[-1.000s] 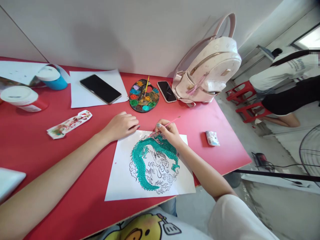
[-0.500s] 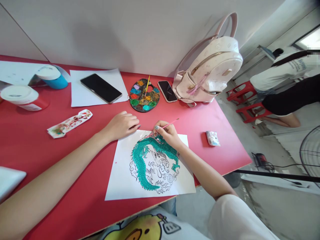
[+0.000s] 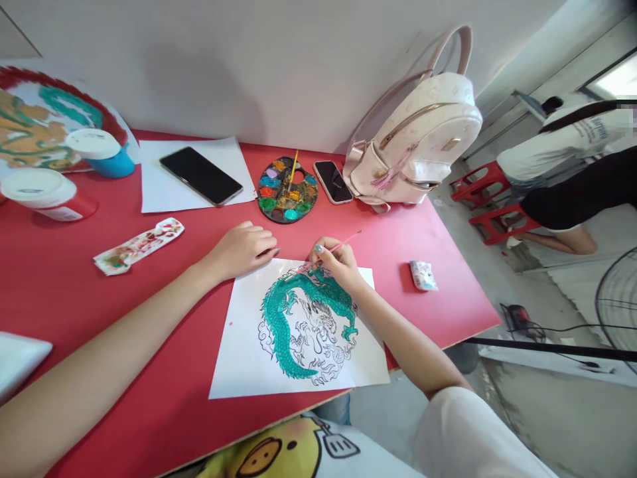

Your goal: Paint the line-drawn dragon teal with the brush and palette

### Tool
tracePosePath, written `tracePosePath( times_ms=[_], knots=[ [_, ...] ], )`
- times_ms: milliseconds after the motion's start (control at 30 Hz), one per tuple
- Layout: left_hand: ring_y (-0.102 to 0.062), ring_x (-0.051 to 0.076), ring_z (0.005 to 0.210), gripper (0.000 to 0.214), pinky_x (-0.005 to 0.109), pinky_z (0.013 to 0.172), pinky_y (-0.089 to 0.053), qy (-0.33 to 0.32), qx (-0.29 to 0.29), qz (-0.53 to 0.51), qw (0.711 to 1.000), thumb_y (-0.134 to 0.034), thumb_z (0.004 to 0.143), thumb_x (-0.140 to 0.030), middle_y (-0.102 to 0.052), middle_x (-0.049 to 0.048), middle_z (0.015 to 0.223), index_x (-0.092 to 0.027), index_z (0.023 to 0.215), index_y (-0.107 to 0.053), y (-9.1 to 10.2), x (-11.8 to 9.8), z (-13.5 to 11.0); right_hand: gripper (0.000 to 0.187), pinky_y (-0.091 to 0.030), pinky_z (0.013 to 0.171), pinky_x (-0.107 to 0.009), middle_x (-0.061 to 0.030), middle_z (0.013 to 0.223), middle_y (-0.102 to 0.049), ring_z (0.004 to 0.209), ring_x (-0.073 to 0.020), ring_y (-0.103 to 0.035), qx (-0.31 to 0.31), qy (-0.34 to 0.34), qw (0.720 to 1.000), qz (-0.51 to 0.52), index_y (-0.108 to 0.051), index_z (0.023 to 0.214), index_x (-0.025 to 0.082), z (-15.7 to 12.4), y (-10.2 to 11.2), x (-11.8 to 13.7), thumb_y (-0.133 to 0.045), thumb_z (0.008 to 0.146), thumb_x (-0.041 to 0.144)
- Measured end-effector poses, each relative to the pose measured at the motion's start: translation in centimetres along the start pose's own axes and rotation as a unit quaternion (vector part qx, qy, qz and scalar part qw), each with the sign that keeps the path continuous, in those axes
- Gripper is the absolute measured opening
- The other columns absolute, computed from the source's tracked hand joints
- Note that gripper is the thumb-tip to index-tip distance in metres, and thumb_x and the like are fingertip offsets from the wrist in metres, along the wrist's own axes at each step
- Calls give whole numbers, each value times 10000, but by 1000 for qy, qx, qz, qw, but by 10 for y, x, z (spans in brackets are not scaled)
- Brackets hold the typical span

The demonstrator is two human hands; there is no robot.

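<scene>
Near frame centre, the right hand (image 3: 339,265) pinches the brush (image 3: 346,241) over the drawing (image 3: 303,332); for the left hand (image 3: 245,249), I cannot tell.

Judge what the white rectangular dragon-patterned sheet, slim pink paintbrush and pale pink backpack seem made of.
Sheet: smooth paper, judging by its thin, crisp edges. Paintbrush: smooth painted wood or plastic; its even colour leaves this open. Backpack: satiny, probably faux leather, given its soft sheen.

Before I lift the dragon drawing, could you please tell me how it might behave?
The dragon drawing looks thin, so probably light and floppy. Its near right corner juts past the table, so might bend easily. Its green paint may smear if wet.
</scene>
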State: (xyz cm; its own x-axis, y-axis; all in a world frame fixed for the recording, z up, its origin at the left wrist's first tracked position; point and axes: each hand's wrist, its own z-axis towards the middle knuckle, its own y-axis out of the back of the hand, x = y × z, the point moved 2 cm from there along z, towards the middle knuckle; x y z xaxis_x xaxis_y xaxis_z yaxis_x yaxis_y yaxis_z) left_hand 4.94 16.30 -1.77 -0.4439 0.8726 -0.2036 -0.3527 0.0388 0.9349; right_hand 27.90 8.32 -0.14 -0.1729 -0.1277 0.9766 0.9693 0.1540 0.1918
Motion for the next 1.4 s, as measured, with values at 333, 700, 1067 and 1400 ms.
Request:
tracePosePath(
  times_ms=[333,700,1067,1400],
  knots=[
    [-552,198,681,400,375,696,-355,-12,-1,15,1000,-418,1089,-367,-649,32,711,-230,739,-555,-2,1,-1,583,-548,684,-301,-7,679,-643,657,-163,-645,16,6,1000,-3,-635,757,217,-2,-2,0,-600,957,764],
    [-543,193,678,381,366,697,-336,-12,-5,6,1000,-444,1084,-349,-646,29,711,-227,740,-555,-1,0,-1,597,-540,668,-299,-9,664,-638,644,-163,-638,9,9,1000,-22,-628,752,219,0,0,-2,-569,968,772],
    [-533,187,664,379,359,689,-328,-21,-20,6,1000,-464,1079,-336,-632,20,698,-223,729,-555,-3,1,-1,606,-508,612,-277,2,613,-627,570,-140,-599,-28,29,999,-33,-626,713,218,-1,-1,0,-579,967,766],
    [-549,186,662,401,357,679,-351,-31,-16,38,999,-431,1094,-342,-641,22,700,-222,734,-560,-3,1,-1,620,-523,605,-274,2,608,-634,559,-141,-611,-41,30,998,-46,-622,706,221,-1,-1,-3,-559,968,779]
  ],
)
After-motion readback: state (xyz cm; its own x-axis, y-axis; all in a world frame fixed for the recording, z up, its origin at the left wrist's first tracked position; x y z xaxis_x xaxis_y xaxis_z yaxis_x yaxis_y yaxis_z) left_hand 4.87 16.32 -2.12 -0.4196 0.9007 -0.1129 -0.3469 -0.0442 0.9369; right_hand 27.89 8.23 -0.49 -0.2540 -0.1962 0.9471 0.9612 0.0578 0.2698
